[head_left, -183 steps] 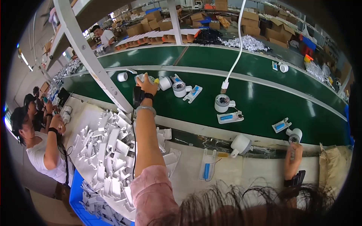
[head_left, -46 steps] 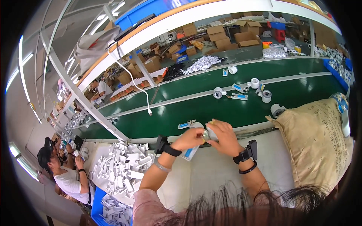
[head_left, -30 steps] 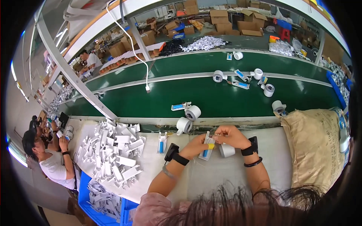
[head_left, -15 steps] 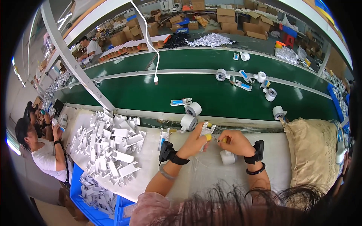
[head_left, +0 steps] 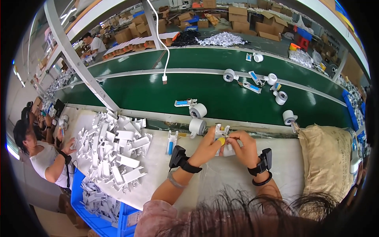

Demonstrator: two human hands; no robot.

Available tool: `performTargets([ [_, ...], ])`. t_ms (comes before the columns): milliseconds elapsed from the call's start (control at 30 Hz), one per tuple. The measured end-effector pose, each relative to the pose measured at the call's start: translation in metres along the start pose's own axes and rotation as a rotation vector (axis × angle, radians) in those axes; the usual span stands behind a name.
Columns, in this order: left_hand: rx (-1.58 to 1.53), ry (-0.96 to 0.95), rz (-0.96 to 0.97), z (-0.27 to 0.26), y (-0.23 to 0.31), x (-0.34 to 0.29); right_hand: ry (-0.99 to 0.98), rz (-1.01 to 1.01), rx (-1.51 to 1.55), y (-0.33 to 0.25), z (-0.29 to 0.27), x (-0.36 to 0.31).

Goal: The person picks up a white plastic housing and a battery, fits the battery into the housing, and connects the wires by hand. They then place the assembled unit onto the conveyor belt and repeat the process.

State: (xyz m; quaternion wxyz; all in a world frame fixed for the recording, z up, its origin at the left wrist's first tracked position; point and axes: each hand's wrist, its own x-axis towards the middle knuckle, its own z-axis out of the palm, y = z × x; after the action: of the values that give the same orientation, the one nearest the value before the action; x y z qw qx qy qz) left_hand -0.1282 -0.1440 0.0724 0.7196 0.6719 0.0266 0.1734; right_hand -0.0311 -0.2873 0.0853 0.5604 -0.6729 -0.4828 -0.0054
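Note:
My left hand [head_left: 207, 147] is closed on a white plastic bracket [head_left: 222, 129] with two prongs, held just above the near edge of the bench. Something yellow [head_left: 222, 140] shows at the left thumb tip; I cannot tell if it is a finger cover or a part. My right hand [head_left: 245, 149] meets it from the right, its fingers pinched at the bracket's near end; what they hold is hidden. A white round housing [head_left: 228, 149] sits between the hands, partly covered by the fingers. Left of them lies a white holder with a blue cell [head_left: 171, 144].
A heap of white plastic brackets [head_left: 114, 148] covers the bench's left, above a blue bin [head_left: 79, 197] of similar parts. A brown sack [head_left: 325, 162] stands at right. White round housings [head_left: 197, 126] sit by the green conveyor [head_left: 138, 93]. A white cable [head_left: 167, 59] hangs ahead. Co-workers [head_left: 49, 158] are at left.
My right hand has moved left and closer to the left hand. The white round housing has shifted up and left, from below the right hand to between both hands.

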Motion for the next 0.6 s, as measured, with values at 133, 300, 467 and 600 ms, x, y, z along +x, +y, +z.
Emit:
performTargets([
  [133,0.063,-0.015,0.062,-0.0021,0.0018,-0.0004,-0.015,-0.104,-0.046,0.0011,-0.0013,0.0019],
  [300,0.125,0.02,0.028,0.0004,0.0023,-0.003,0.081,-0.296,-0.166,0.0037,0.0012,-0.0004],
  [467,0.104,0.02,0.018,0.0042,0.0068,-0.0054,0.114,-0.235,-0.164,0.0056,0.0019,-0.004],
  [600,0.13,0.017,0.01,0.0058,0.004,-0.0046,0.129,-0.26,-0.181,0.0049,-0.0001,-0.0044],
])
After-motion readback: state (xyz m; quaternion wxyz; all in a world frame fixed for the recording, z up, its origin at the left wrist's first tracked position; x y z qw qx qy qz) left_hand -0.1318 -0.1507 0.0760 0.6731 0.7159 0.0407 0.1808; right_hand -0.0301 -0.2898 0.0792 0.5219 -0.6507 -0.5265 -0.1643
